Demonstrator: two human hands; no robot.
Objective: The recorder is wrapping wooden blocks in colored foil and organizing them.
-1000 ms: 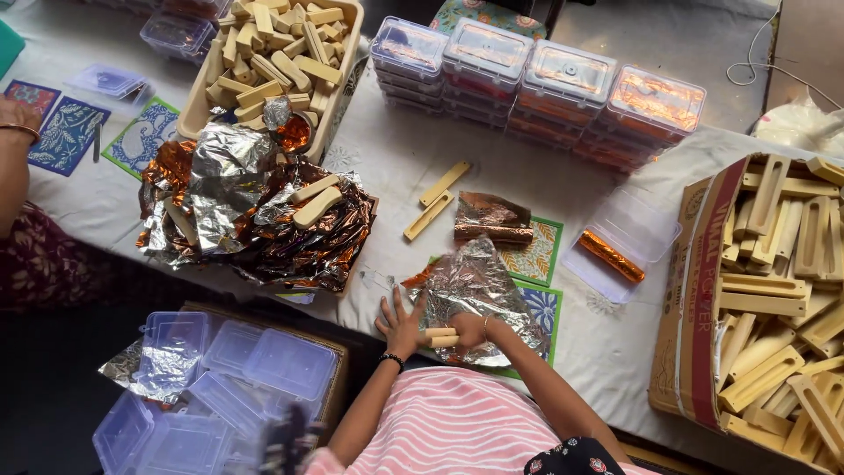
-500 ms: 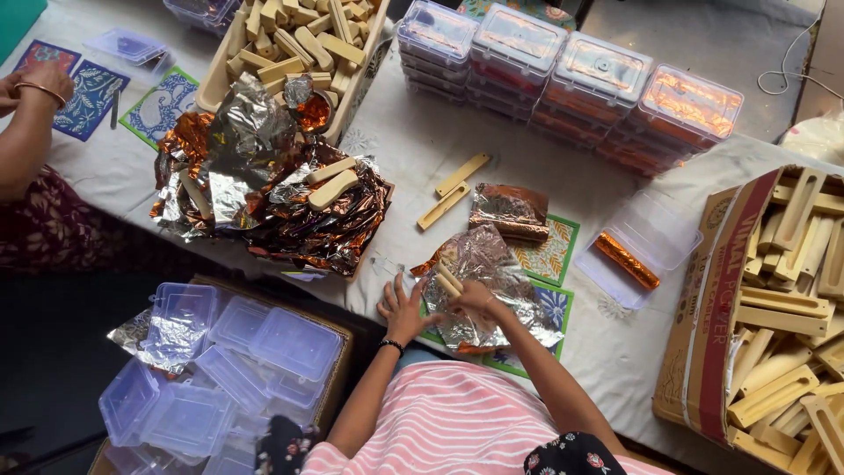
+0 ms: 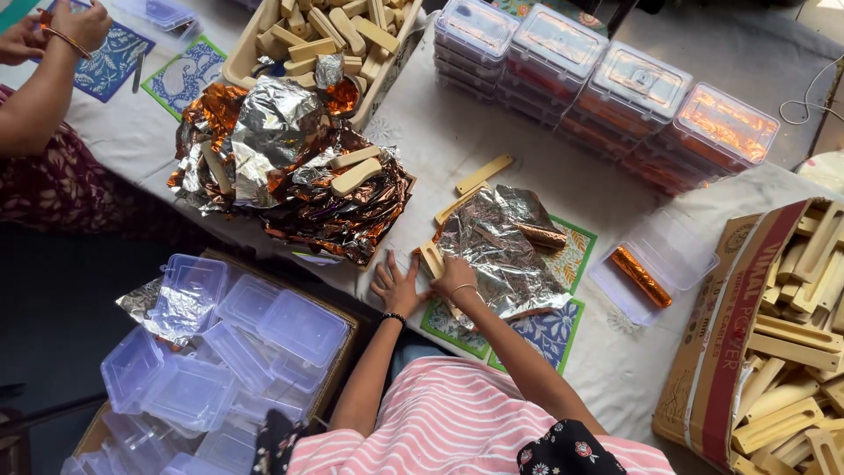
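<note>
Since 0.5 s ago: stick (image 3: pixel 431 259) moved to foil (image 3: pixel 505 255) edge, right hand (image 3: pixel 454 277) fingers closed on it, left hand (image 3: pixel 395 286) flat, holding nothing, beside it—wrap starting.

My top is pink with thin white stripes and short sleeves, leaving both forearms bare. A dark beaded band circles my left wrist (image 3: pixel 395 317), a thin metal bangle my right wrist (image 3: pixel 463 289). Black flowered cloth lies across my lap.
</note>
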